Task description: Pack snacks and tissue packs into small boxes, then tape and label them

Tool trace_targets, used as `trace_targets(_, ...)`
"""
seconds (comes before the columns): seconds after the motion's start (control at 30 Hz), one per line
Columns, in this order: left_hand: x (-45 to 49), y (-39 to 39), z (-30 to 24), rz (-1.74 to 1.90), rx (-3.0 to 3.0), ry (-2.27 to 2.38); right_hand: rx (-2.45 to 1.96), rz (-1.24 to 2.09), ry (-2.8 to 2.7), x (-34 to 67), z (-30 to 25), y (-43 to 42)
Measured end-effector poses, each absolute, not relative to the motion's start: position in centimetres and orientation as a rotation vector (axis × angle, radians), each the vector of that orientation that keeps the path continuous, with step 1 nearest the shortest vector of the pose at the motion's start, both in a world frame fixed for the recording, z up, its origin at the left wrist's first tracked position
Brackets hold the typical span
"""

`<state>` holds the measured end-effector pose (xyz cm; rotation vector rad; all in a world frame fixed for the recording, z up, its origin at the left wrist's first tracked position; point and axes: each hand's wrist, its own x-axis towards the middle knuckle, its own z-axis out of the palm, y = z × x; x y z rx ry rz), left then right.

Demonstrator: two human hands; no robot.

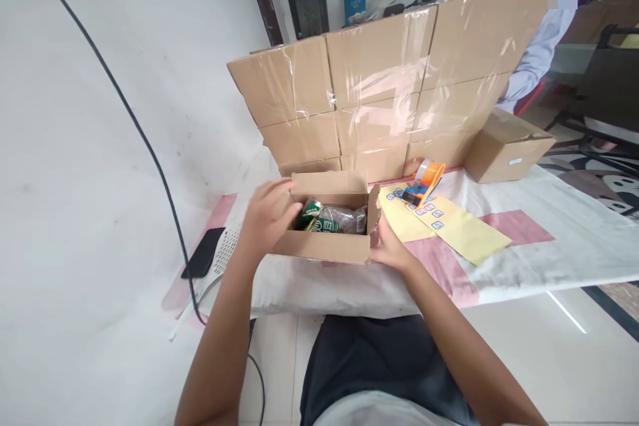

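Observation:
An open cardboard box (324,247) stands on the cloth-covered table in front of me, flaps raised at the back and the right. Inside lie clear plastic packages with green labels (337,219), filled with something dark. My left hand (267,216) curls over the box's left end, fingers on its edge and the thumb reaching toward the green packaging. At the right end, my right hand (388,245) grips the box by its side wall, below the raised right flap. Part of its fingers is hidden behind the cardboard.
Taped cardboard boxes (374,86) form a wall behind. To the right are an orange tape dispenser (428,180), yellow sheets with stickers (462,229) and a closed box (509,146). A phone (204,253) and a white fly swatter (227,249) lie left. Another person (536,53) is behind the boxes.

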<state>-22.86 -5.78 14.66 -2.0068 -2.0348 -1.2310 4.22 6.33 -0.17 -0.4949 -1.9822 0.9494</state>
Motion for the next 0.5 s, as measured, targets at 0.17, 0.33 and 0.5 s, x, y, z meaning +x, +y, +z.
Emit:
trace_targets(0.17,-26.7,-8.7,6.2,-1.835,-1.909,-2.078,-0.401,0.819,-2.046,4.0,2.2,5.7)
trace_targets(0.33,-26.1,-7.4,2.0,-1.904,-1.946,-1.988,-0.466,0.856,-2.032,4.2,4.5,5.2)
trace_targets(0.5,-23.4,-5.6,5.1,-1.929,-1.837,-2.080,-0.454,0.876,-1.946,4.0,4.6,6.0)
